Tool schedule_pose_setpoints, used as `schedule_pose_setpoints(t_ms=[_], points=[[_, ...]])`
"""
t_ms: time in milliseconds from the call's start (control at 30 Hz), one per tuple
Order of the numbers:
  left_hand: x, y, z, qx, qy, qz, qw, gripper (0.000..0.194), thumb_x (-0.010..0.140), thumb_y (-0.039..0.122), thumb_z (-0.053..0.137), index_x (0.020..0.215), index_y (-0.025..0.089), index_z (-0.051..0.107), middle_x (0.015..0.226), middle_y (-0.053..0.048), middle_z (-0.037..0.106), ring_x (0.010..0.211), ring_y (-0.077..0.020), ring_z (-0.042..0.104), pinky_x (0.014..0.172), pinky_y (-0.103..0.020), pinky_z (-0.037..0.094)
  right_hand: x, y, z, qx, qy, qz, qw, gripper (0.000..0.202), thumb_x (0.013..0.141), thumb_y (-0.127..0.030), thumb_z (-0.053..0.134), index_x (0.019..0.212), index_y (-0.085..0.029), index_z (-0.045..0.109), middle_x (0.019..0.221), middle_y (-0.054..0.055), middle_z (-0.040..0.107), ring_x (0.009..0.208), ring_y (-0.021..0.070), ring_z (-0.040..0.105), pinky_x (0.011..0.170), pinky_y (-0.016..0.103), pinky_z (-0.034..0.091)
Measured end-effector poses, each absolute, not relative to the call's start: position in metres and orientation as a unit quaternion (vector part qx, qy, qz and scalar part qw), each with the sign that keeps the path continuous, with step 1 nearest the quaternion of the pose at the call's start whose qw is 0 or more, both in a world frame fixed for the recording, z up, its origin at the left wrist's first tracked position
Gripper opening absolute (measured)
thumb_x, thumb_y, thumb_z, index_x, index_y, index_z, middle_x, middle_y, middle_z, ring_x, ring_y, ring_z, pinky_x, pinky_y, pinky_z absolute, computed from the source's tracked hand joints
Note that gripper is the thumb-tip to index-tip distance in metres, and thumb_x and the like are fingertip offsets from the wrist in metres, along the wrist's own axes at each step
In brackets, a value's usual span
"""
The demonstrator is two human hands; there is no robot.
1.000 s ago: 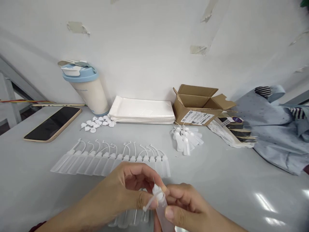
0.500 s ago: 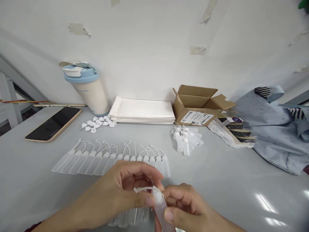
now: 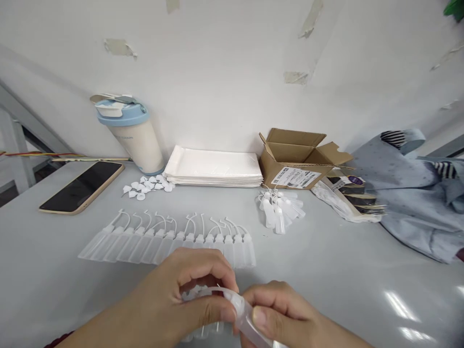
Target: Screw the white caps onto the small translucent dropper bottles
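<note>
A translucent squeeze bottle (image 3: 250,326) is held low in the view, tilted with its capped top toward the upper left. My left hand (image 3: 195,295) pinches its neck and white cap strap between thumb and fingers. Around the bottle's body, my right hand (image 3: 281,311) is closed, thumb on top. A thin needle-like tip shows near the left fingertips. Beyond the hands lies a row of similar bottles (image 3: 145,245) with looped straps. More bottles sit beneath my left hand, mostly hidden.
White caps (image 3: 146,185) lie by a tilted cup (image 3: 139,142), with a phone (image 3: 83,186) at left. White packets (image 3: 215,166) are stacked against the wall. Small bottles (image 3: 280,217) lie before an open cardboard box (image 3: 297,175). Grey-blue cloth (image 3: 409,208) is at right.
The held bottle has tilted further over, its lower end moving right. Both hands have shifted slightly down, the left a little leftward at the fingertips, and remain on the bottle.
</note>
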State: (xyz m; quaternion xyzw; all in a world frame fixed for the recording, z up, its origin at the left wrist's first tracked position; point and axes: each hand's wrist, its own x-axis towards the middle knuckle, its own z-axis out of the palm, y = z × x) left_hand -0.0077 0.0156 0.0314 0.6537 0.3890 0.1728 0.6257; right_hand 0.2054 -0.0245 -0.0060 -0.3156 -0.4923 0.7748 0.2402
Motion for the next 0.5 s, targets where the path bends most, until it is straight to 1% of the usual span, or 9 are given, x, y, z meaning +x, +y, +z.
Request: schedule_pose_setpoints(t_ms=[67, 133, 200, 233, 333, 433, 500], points=[[-0.008, 0.014, 0.031, 0.664, 0.391, 0.175, 0.613, 0.006, 0.081, 0.027, 0.065, 0.078, 0.022, 0.066, 0.079, 0.003, 0.064, 0.077, -0.0145, 0.058, 0.071, -0.021, 0.044, 0.204, -0.024, -0.006, -0.307, -0.456, 0.799, 0.244, 0.05, 0.087, -0.06, 0.055, 0.089, -0.012, 0.067, 0.064, -0.002, 0.049, 0.052, 0.0062, 0.039, 0.05, 0.018, 0.032], [-0.009, 0.014, 0.028, 0.669, 0.401, 0.184, 0.598, 0.007, 0.082, 0.029, 0.064, 0.08, 0.023, 0.066, 0.082, 0.003, 0.064, 0.08, -0.0157, 0.059, 0.073, -0.022, 0.046, 0.203, -0.024, -0.007, -0.326, -0.49, 0.766, 0.259, 0.048, 0.091, -0.057, 0.05, 0.088, -0.012, 0.066, 0.062, -0.002, 0.048, 0.05, 0.0061, 0.039, 0.049, 0.019, 0.033], [-0.008, 0.014, 0.024, 0.679, 0.414, 0.183, 0.578, 0.01, 0.083, 0.033, 0.064, 0.081, 0.023, 0.066, 0.083, 0.002, 0.064, 0.08, -0.0165, 0.06, 0.072, -0.023, 0.047, 0.203, -0.024, -0.007, -0.363, -0.578, 0.681, 0.265, 0.041, 0.094, -0.05, 0.048, 0.09, -0.013, 0.066, 0.062, -0.002, 0.049, 0.051, 0.0075, 0.041, 0.049, 0.02, 0.035], [-0.008, 0.015, 0.022, 0.684, 0.421, 0.179, 0.569, 0.012, 0.083, 0.035, 0.064, 0.081, 0.023, 0.067, 0.083, 0.002, 0.065, 0.08, -0.0165, 0.061, 0.071, -0.023, 0.047, 0.203, -0.024, -0.006, -0.38, -0.625, 0.627, 0.27, 0.036, 0.093, -0.046, 0.051, 0.091, -0.014, 0.067, 0.062, -0.002, 0.05, 0.052, 0.0084, 0.043, 0.049, 0.02, 0.035], [-0.005, 0.016, 0.022, 0.685, 0.432, 0.173, 0.561, 0.015, 0.083, 0.036, 0.063, 0.081, 0.022, 0.068, 0.082, 0.001, 0.066, 0.078, -0.0164, 0.062, 0.069, -0.023, 0.048, 0.205, -0.026, -0.003, -0.416, -0.719, 0.477, 0.288, 0.025, 0.089, -0.034, 0.058, 0.101, -0.015, 0.068, 0.071, 0.002, 0.062, 0.058, 0.0123, 0.052, 0.053, 0.023, 0.042], [-0.002, 0.015, 0.026, 0.674, 0.441, 0.167, 0.568, 0.018, 0.084, 0.039, 0.062, 0.082, 0.022, 0.069, 0.081, 0.001, 0.067, 0.078, -0.0164, 0.061, 0.069, -0.022, 0.047, 0.207, -0.027, 0.0, -0.421, -0.762, 0.384, 0.308, 0.024, 0.092, -0.031, 0.056, 0.107, -0.014, 0.065, 0.082, 0.007, 0.07, 0.067, 0.017, 0.063, 0.059, 0.025, 0.049], [0.0, 0.013, 0.028, 0.68, 0.447, 0.152, 0.561, 0.024, 0.086, 0.042, 0.058, 0.079, 0.021, 0.068, 0.075, 0.002, 0.065, 0.073, -0.0155, 0.059, 0.064, -0.021, 0.044, 0.208, -0.027, 0.0, -0.41, -0.779, 0.348, 0.322, 0.024, 0.095, -0.031, 0.054, 0.11, -0.015, 0.063, 0.084, 0.007, 0.071, 0.07, 0.0184, 0.066, 0.061, 0.026, 0.052]])
